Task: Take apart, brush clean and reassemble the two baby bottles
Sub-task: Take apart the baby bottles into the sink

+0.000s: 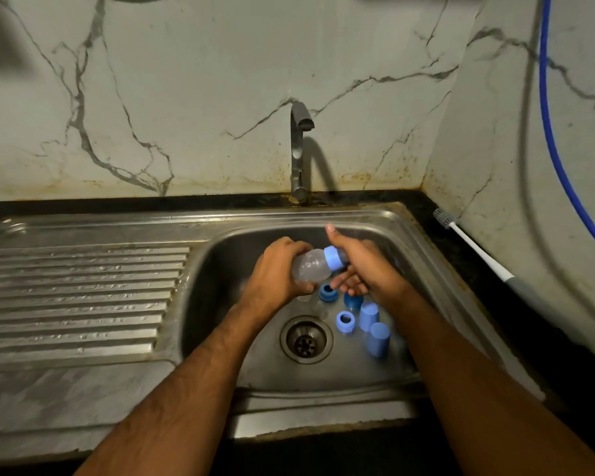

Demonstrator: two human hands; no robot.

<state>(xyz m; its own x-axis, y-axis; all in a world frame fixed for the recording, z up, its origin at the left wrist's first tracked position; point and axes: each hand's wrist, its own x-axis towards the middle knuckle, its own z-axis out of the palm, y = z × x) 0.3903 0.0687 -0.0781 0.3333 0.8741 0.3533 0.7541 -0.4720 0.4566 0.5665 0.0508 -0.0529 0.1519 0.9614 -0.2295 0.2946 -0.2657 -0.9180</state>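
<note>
Left hand grips a clear plastic baby bottle; right hand cups its blue screw collar; blue caps and rings lie loose in the steel sink; the long white bottle brush lies untouched, so brushing and reassembly seemingly remain.

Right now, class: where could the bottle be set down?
Free: the ribbed drainboard left of the basin, and the basin floor left of the drain. Crowded: right of the drain, where blue caps and rings cluster.

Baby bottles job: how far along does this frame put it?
Mid-job, phase unclear. Done: loose blue rings and caps already lie in the sink. In hand: the left hand grips a clear bottle while the right hand is at its blue collar. The brush lies on the counter; whether brushing is done cannot be told. Full reassembly remains.
</note>
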